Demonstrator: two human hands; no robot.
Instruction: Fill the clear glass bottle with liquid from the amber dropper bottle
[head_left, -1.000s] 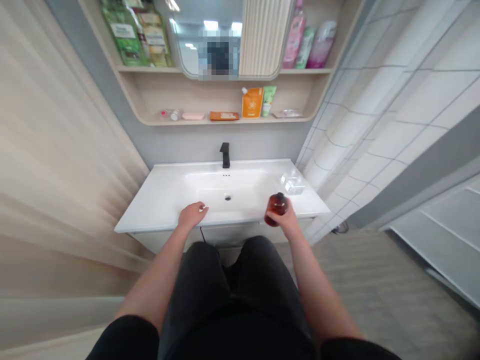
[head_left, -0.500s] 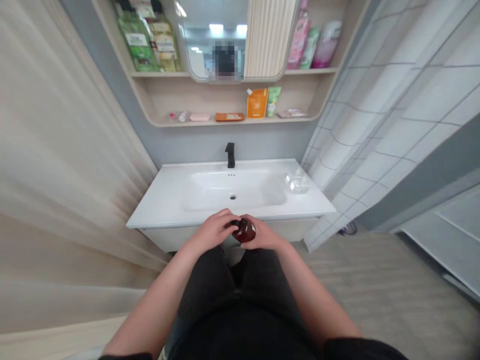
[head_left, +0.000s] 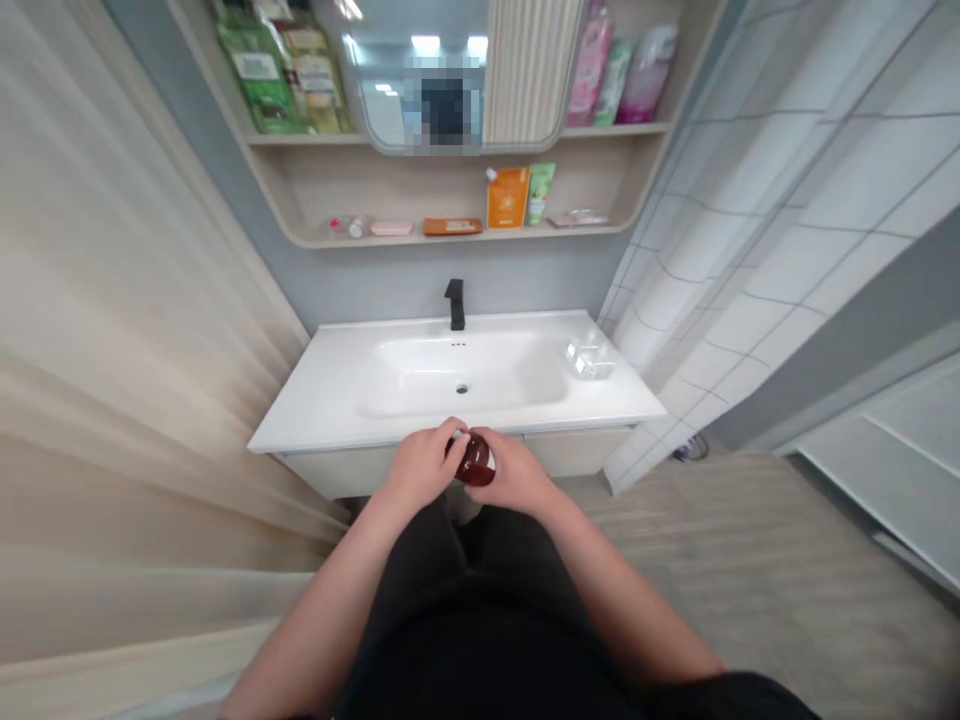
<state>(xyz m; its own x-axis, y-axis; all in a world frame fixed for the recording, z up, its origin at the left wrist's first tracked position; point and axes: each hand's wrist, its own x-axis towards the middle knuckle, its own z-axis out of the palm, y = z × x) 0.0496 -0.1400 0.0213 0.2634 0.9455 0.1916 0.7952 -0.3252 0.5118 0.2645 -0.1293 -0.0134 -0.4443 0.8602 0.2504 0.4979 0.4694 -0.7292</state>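
An amber glass bottle point(head_left: 475, 464) with a dark cap is held in front of the white washbasin's front edge point(head_left: 322, 440). My left hand point(head_left: 422, 466) is closed over the bottle's upper end, and the cap is mostly hidden by its fingers. My right hand point(head_left: 514, 474) wraps the bottle's body from the other side. Both hands are just below the basin's edge, above my dark trousers. The bottle's label, if any, cannot be seen.
A black faucet point(head_left: 454, 305) stands at the basin's back, and a clear glass dish point(head_left: 590, 361) sits on its right side. Toiletries line the wooden shelves point(head_left: 450, 235) below and beside a mirror. A beige curtain hangs left, and a tiled wall stands right.
My right hand has brought the bottle from above the basin's right side to the middle, in front of the edge. My left hand has left the basin's edge and closed on the bottle.
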